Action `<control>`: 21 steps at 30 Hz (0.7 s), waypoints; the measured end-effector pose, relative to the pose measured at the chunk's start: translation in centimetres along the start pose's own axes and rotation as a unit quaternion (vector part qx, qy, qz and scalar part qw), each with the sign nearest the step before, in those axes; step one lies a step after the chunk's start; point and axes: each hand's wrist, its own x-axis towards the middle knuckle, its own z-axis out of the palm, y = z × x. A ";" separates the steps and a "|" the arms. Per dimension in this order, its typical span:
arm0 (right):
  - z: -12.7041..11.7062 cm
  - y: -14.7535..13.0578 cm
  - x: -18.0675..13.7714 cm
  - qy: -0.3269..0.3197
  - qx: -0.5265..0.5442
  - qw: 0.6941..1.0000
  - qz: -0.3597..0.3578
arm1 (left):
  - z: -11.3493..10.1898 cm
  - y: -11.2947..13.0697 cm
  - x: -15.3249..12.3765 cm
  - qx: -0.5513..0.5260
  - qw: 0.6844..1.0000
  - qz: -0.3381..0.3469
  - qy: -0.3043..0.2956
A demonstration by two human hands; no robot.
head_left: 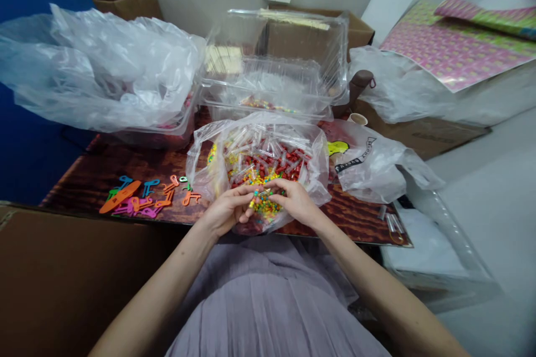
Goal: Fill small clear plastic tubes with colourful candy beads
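My left hand (230, 209) and my right hand (295, 201) meet above an open clear plastic bag (195, 164). Thumb and fingers of the right one close on a small clear tube (265, 192). The left hand's fingers are curled beside the tube's other end, with a few yellow beads at their tips; exactly what they grip is too small to make out. Below the hands lie many yellow, green and orange beads (270, 209). Farther back in the bag are clear tubes (268, 145) and small red pieces (293, 159).
Colourful plastic clips (151, 198) lie left on the dark wooden table (84, 178). A lidded clear container (272, 95) stands behind the bag, a bag-covered tub (142, 78) to its left. A printed bag (368, 162), paper cup (358, 119) and loose tubes (395, 223) are on the right.
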 end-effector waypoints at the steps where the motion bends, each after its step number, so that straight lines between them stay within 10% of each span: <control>1: -0.1 0.1 0.1 0.000 0.022 1.000 0.016 | 0.0 0.0 0.0 -0.010 1.000 -0.006 -0.008; 7: -0.7 -0.1 -0.3 -0.025 -0.130 0.991 -0.009 | 0.0 -0.2 -0.3 0.031 0.999 0.010 0.003; 13: 1.3 -1.3 -1.2 -0.073 -0.452 0.884 -0.091 | 0.1 -0.3 -0.5 0.058 0.998 0.004 0.010; 21: 2.3 0.4 -0.6 -0.023 -0.231 0.971 -0.062 | -0.2 0.4 -0.7 -0.066 0.997 -0.041 0.000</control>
